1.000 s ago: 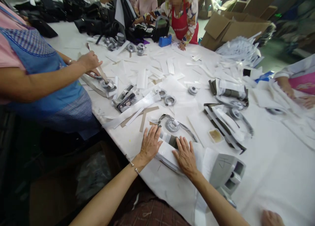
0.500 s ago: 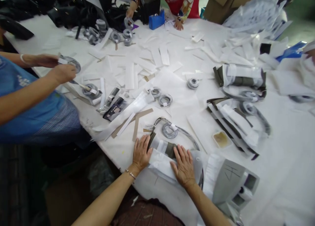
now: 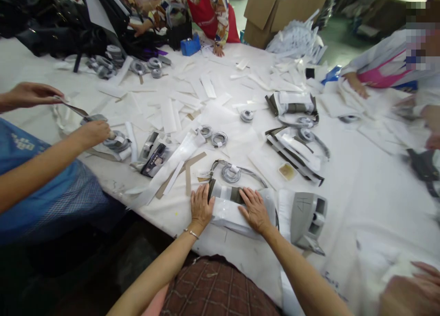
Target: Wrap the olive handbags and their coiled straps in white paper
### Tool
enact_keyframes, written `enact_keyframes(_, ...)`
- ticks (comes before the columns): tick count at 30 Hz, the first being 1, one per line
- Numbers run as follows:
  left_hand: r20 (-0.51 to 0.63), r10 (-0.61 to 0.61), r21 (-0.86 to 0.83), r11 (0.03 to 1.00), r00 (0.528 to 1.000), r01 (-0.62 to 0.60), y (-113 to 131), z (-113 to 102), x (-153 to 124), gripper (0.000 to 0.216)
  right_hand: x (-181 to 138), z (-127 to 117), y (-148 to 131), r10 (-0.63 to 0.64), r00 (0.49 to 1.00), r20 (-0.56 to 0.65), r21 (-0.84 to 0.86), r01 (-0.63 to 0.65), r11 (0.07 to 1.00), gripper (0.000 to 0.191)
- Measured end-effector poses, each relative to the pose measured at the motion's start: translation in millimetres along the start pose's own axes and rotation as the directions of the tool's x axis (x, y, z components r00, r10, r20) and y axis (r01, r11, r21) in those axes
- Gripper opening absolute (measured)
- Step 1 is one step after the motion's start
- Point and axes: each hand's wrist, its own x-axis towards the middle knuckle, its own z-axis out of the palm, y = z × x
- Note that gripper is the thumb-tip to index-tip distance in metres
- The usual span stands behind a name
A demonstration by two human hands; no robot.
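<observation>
Near the table's front edge lies a dark olive folded piece, probably a bag point(image 3: 235, 195), with a white wrapping sheet point(image 3: 225, 211) over its near side. My left hand point(image 3: 201, 207) lies on its left end, fingers stretched out. On the right end rests my right hand point(image 3: 255, 209), palm down with the fingers spread. A coiled grey strap point(image 3: 231, 173) with a white band sits just beyond the piece, and its loose length curves round to the right. Under my right hand, translucent plastic shows beside the wrapping.
A grey tape dispenser point(image 3: 307, 219) stands right of my right hand. Beyond are similar olive bundles point(image 3: 296, 106), a small dish point(image 3: 287, 171), paper strips and strap coils point(image 3: 219, 139). A co-worker's hands point(image 3: 91, 132) work at the left; other people stand at the far side and right.
The view has shifted, showing more of the right side. Both my hands stay flat on the olive piece. The left co-worker's hands have moved apart, a strip stretched between them.
</observation>
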Motion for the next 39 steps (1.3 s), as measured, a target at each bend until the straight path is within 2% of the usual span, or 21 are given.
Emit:
enact_keyframes(2, 0.044, -0.013, -0.039, 0.999, 0.999, 0.014, -4.1, -4.5, 3.2, 0.048, -0.3, -16.0, -2.0, 0.017, 1.000, 0.002, 0.022, -0.017, 1.000, 0.053)
enact_keyframes(4, 0.085, 0.007, -0.082, 0.997, 0.996, 0.000, -9.9, -15.4, 7.4, 0.046, -7.3, -33.8, -4.9, 0.073, 0.996, -0.050, 0.054, -0.071, 0.996, 0.049)
enact_keyframes(6, 0.100, 0.118, -0.107, 0.988, 0.988, -0.107, -15.4, -31.6, 11.4, 0.048, -23.8, -47.6, -10.0, 0.209, 0.965, -0.157, 0.116, -0.192, 0.974, 0.048)
enact_keyframes(7, 0.105, 0.214, -0.112, 0.973, 0.971, -0.202, -17.2, -40.3, 13.0, 0.050, -35.4, -51.2, -14.0, 0.311, 0.927, -0.209, 0.166, -0.279, 0.946, 0.047)
enact_keyframes(9, 0.135, 0.440, -0.121, 0.897, 0.888, -0.426, -18.0, -55.3, 14.9, 0.056, -62.9, -51.0, -24.6, 0.528, 0.803, -0.275, 0.275, -0.461, 0.844, 0.047)
enact_keyframes(10, 0.163, 0.536, -0.132, 0.844, 0.828, -0.520, -16.9, -60.3, 15.1, 0.061, -76.9, -47.7, -30.9, 0.605, 0.743, -0.286, 0.312, -0.524, 0.792, 0.048)
enact_keyframes(11, 0.192, 0.604, -0.144, 0.797, 0.773, -0.587, -15.1, -63.2, 14.8, 0.067, -89.6, -43.3, -37.4, 0.643, 0.708, -0.291, 0.323, -0.560, 0.763, 0.048)
enact_keyframes(12, 0.222, 0.642, -0.154, 0.767, 0.734, -0.624, -12.8, -64.2, 14.0, 0.075, -100.0, -38.5, -43.7, 0.645, 0.706, -0.291, 0.302, -0.572, 0.762, 0.049)
enact_keyframes(13, 0.250, 0.654, -0.157, 0.755, 0.714, -0.637, -10.3, -63.5, 13.1, 0.082, -107.2, -34.2, -49.2, 0.617, 0.733, -0.286, 0.249, -0.565, 0.787, 0.052)
enact_keyframes(15, 0.289, 0.640, -0.151, 0.765, 0.712, -0.626, -6.1, -59.6, 10.9, 0.095, -110.9, -29.2, -57.0, 0.530, 0.814, -0.238, 0.086, -0.526, 0.846, 0.061)
enact_keyframes(17, 0.305, 0.620, -0.141, 0.780, 0.723, -0.609, -3.8, -55.4, 9.6, 0.101, -102.1, -29.5, -59.4, 0.499, 0.854, -0.149, -0.069, -0.513, 0.856, 0.076)
enact_keyframes(19, 0.305, 0.618, -0.147, 0.782, 0.725, -0.605, -3.5, -53.1, 9.5, 0.101, -87.4, -32.3, -57.4, 0.520, 0.853, -0.050, -0.161, -0.521, 0.838, 0.088)
enact_keyframes(22, 0.281, 0.637, -0.187, 0.770, 0.718, -0.610, -5.8, -50.4, 9.3, 0.095, -70.4, -32.2, -53.2, 0.534, 0.844, 0.050, -0.213, -0.513, 0.832, 0.095)
enact_keyframes(27, 0.241, 0.702, -0.276, 0.712, 0.670, -0.646, -12.3, -42.6, 2.9, 0.065, -70.7, -19.8, -53.9, 0.499, 0.867, 0.021, -0.213, -0.483, 0.849, 0.094)
enact_keyframes(30, 0.260, 0.711, -0.329, 0.702, 0.654, -0.632, -12.4, -41.8, 3.5, 0.063, -70.8, -23.2, -56.4, 0.499, 0.866, 0.034, -0.220, -0.480, 0.849, 0.094)
enact_keyframes(32, 0.286, 0.686, -0.392, 0.721, 0.669, -0.572, -10.1, -42.4, 8.5, 0.076, -63.6, -31.7, -62.2, 0.480, 0.875, 0.061, -0.249, -0.452, 0.856, 0.099)
enact_keyframes(35, 0.377, 0.606, -0.507, 0.768, 0.700, -0.392, -6.4, -39.8, 19.7, 0.092, -42.1, -42.8, -79.7, 0.390, 0.913, 0.119, -0.249, -0.353, 0.902, 0.112)
enact_keyframes(37, 0.445, 0.539, -0.554, 0.793, 0.715, -0.253, -5.8, -35.6, 25.9, 0.081, -25.8, -44.0, -93.0, 0.330, 0.927, 0.178, -0.204, -0.293, 0.934, 0.114)
enact_keyframes(39, 0.473, 0.489, -0.580, 0.799, 0.733, -0.158, -6.8, -32.2, 29.2, 0.059, -13.5, -40.5, -103.0, 0.316, 0.924, 0.213, -0.160, -0.286, 0.945, 0.108)
